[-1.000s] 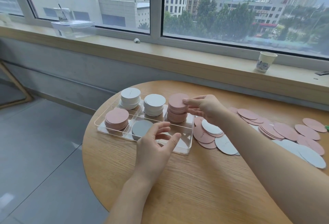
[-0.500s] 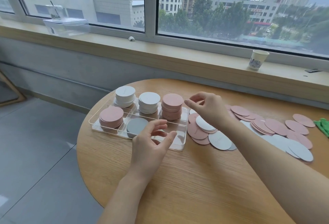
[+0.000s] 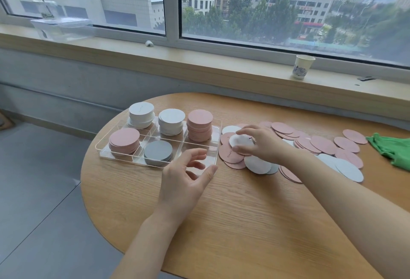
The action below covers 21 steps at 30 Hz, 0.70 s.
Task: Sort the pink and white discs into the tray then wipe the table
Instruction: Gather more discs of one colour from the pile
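discs [image 3: 319, 145] lie loose across the table [image 3: 244, 223], right of the clear tray [image 3: 218, 143]. right hand [image 3: 261, 143] rests on the pile's near-tray end, fingers curled round a white disc [image 3: 238, 140] on top of pink ones. left hand [image 3: 184, 181] hovers at the tray's near right corner, fingers apart, holding nothing. tray holds stacks: two white, two pink, one grey [image 3: 158, 152]. green cloth [image 3: 392, 147] at far right.

The left hand [image 3: 186, 181] is held above the surface, fingers loosely curled, nothing gripped. The right hand [image 3: 261, 145] is extended forward, fingertips [image 3: 240, 132] bent downward.
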{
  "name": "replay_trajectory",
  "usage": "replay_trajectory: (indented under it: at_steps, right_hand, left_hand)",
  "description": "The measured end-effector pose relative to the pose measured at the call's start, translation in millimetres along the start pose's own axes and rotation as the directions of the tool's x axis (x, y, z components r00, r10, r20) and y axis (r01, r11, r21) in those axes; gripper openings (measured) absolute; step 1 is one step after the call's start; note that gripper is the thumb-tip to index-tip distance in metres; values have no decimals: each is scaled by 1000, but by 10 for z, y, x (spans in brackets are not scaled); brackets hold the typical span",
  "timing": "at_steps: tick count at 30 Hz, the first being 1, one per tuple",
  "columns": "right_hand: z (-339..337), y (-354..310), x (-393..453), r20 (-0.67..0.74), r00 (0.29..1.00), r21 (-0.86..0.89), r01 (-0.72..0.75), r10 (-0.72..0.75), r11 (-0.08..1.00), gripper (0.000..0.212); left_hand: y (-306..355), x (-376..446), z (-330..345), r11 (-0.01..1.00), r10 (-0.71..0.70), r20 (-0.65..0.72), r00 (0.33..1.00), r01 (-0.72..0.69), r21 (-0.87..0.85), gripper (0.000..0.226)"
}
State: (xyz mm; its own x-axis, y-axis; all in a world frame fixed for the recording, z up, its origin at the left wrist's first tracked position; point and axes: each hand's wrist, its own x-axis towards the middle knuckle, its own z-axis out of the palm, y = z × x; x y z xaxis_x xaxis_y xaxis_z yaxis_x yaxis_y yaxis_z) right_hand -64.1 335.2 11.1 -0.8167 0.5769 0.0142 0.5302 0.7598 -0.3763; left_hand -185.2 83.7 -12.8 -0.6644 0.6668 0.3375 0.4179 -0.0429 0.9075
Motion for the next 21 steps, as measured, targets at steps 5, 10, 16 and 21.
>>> replay_trajectory:
  at_steps: [5,10,16,21]
  right_hand:
    - [12,58,28,-24,997,108,-66,69,992,68]
    - [6,22,-84,-148,989,63,12,-2,998,60]
    - [-97,-100,-455,-241,969,212,109,-56,971,59]
    - [-56,-210,-1033,-321,933,239,244,-161,940,69]
  left_hand:
    - [-12,14,7,1000,1,20,1000,-1,9,31]
    - [19,14,22,999,24,22,999,-25,43,31]
    - [97,-48,85,998,53,11,999,-53,22,29]
    - [227,-156,275,997,4,75,997,2,-83,31]
